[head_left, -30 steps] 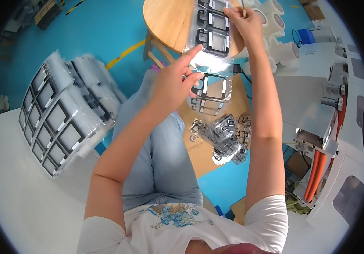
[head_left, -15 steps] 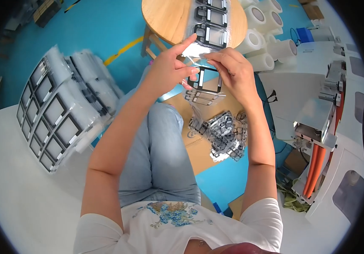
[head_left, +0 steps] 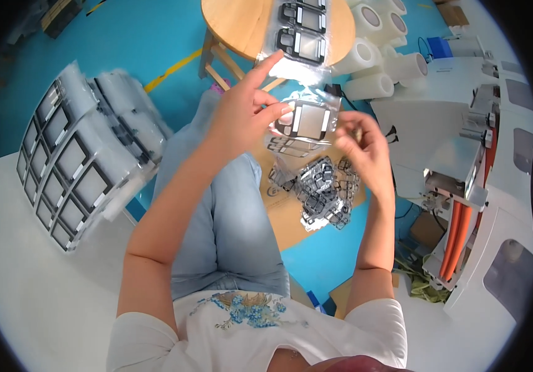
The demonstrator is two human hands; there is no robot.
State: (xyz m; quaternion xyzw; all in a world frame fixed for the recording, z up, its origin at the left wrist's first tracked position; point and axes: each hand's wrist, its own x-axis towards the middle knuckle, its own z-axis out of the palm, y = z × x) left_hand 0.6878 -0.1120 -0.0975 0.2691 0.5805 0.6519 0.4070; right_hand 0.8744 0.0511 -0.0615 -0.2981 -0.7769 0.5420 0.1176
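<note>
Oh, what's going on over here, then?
A person's left hand pinches a clear plastic strip of black frames. The right hand is beside its right edge; whether it touches is unclear. Beyond, the strip lies across a round wooden stool. Below, similar pieces sit heaped on cardboard.

both arms reach forward with bent elbows, and the hands are raised in front of the body. the left forearm (head_left: 170,198) slants inward, carrying the left hand (head_left: 241,115) back-up. its forefinger (head_left: 268,67) stretches straight out, the tip showing against the near edge of the round wooden stool (head_left: 232,28), while the thumb (head_left: 274,113) points inward and pinches with the fingers partly hidden beneath. the right forearm (head_left: 375,232) rises more upright, its wrist (head_left: 381,186) tilting the right hand (head_left: 371,154) inward, nearer the body than the stool's near edge. the right fingers are curled, with thumb and forefinger apart at the tips; whether the others grip anything is unclear.
</note>
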